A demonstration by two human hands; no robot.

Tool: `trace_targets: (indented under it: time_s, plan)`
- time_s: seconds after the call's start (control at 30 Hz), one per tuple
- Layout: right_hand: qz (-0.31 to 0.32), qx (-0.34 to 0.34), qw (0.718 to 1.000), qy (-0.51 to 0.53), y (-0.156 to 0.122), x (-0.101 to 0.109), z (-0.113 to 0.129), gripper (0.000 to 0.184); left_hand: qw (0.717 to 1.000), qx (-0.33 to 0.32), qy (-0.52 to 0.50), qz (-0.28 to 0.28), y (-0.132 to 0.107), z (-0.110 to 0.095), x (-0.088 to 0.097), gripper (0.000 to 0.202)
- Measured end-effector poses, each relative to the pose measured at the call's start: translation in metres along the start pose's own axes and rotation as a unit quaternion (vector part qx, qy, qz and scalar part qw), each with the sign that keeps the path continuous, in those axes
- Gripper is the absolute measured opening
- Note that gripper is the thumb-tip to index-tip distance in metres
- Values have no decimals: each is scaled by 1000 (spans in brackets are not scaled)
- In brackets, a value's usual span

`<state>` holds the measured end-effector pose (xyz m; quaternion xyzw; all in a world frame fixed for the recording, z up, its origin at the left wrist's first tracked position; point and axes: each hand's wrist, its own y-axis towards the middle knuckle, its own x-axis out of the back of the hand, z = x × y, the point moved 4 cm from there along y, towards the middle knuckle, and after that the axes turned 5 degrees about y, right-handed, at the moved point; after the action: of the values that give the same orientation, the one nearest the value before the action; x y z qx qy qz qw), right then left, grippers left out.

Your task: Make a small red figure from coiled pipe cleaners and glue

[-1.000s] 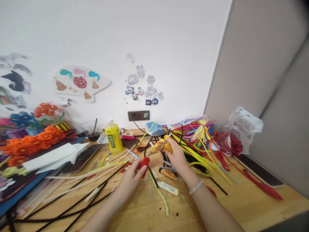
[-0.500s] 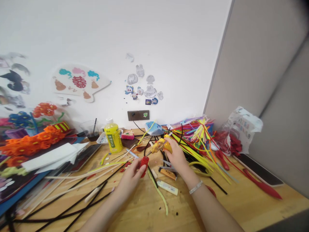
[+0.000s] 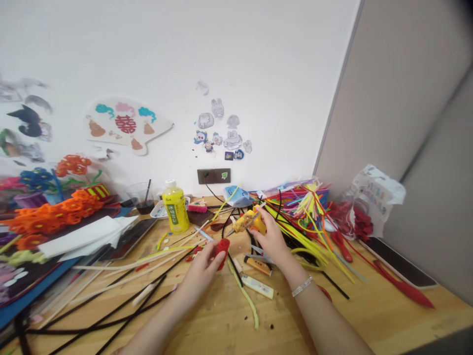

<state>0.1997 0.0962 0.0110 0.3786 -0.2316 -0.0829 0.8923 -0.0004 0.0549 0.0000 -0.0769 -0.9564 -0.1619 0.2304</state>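
R hand (image 3: 271, 236) was closed round a yellow hot glue gun (image 3: 246, 222), fingers wrapped over the body, firm hold as far as I could tell from here. L hand (image 3: 201, 276) was nearly closed on a small red piece (image 3: 222, 253), its exact form mostly hidden by the fingers. Both were held up over the middle of the tabletop (image 3: 369, 315), close together. Gun's long axis ran diag., nozzle pointing down-left at the red piece; tip was just beside it, couldn't tell if touching. Just past the hands, yellow pipe cleaners (image 3: 299, 231) lay heaped to the right, black pipe cleaners (image 3: 121, 305) sprawled front-left, and a yellow bottle (image 3: 175, 207) stood further back. Progress, as far as visible: orange pipe-cleaner flowers (image 3: 55, 214) lay made up at far left, with plenty of loose stems left unworked.
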Motion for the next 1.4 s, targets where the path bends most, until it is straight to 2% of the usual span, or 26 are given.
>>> trace_targets:
  time_s: [0.27,0.7,0.97,1.13,1.27,1.4]
  plan:
    - [-6,24,999,-32,1,4,8,48,1000,-4,-14,-1,0,3,-1,26]
    - [-6,42,995,-85,1,7,16,44,1000,-1,7,14,0,3,-2,27]
    - [1,50,994,-96,1,7,16,47,1000,-3,24,12,-1,-1,0,27]
    - [-33,43,996,-74,1,9,17,47,999,-10,33,5,-1,-2,1,27]
    - [-57,30,997,-53,1,10,18,57,1000,-2,28,6,-2,-5,0,27]
    - [-25,26,999,-40,1,7,16,68,1000,6,21,11,-3,-6,-1,27]
